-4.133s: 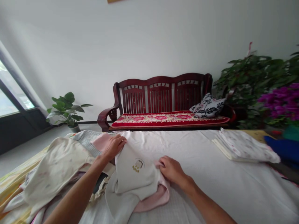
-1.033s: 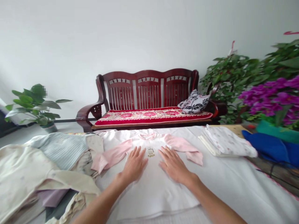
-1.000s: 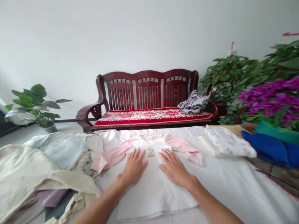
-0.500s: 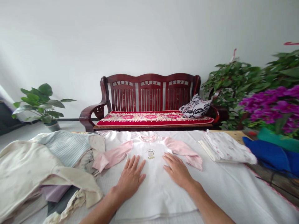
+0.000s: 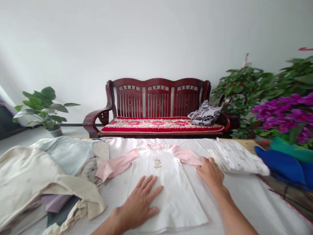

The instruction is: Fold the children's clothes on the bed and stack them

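Observation:
A small white long-sleeved shirt (image 5: 171, 192) with pink sleeves, a pink collar and a little printed motif lies front up on the white cloth. My left hand (image 5: 141, 200) rests flat on the shirt's body, fingers spread. At the end of the sleeve on the right, my right hand (image 5: 210, 173) is closed round the cuff, which its fingers mostly hide. The other sleeve (image 5: 119, 163) lies stretched out to the left, its cuff end bent downward.
A heap of loose clothes (image 5: 29, 176) lies on the left. Folded clothes (image 5: 241, 156) stand at the right, beside blue fabric (image 5: 281, 163) and purple flowers (image 5: 286, 114). Behind the white-covered table (image 5: 254, 202) is a wooden bench (image 5: 157, 101) with a cushion (image 5: 205, 112).
My right hand has moved from the shirt's chest out to the right sleeve and closed on its cuff. My left hand has slid slightly down and to the right, still flat.

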A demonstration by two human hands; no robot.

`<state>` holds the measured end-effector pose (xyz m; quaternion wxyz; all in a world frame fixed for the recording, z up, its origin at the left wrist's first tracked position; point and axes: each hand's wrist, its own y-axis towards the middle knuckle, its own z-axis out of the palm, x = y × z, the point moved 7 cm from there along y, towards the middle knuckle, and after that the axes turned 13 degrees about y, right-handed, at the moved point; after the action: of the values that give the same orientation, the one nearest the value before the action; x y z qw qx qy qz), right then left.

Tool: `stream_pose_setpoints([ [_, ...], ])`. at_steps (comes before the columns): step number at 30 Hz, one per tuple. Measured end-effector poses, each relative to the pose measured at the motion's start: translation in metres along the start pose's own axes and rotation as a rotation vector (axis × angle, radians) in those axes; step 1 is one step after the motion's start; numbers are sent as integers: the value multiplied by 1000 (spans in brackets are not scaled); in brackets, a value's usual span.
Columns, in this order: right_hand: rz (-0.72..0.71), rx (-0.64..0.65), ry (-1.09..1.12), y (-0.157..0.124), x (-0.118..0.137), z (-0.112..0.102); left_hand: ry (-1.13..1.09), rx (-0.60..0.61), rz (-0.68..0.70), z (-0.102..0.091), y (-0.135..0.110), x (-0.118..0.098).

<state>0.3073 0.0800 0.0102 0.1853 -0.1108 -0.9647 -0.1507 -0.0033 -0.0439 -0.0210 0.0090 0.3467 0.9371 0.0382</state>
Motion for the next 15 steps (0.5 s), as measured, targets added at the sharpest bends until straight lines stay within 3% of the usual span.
stream_pose_setpoints([
  [3,129,145,-8,8,-15,8,-23,2,-15,2,1,2],
  [7,148,166,12,13,-18,9,-53,27,-32,0,2,3],
  [10,127,76,0,12,-16,4,-71,30,-33,-3,2,2],
  [15,-1,-184,55,14,-10,-6,-78,39,-48,-5,3,3],
])
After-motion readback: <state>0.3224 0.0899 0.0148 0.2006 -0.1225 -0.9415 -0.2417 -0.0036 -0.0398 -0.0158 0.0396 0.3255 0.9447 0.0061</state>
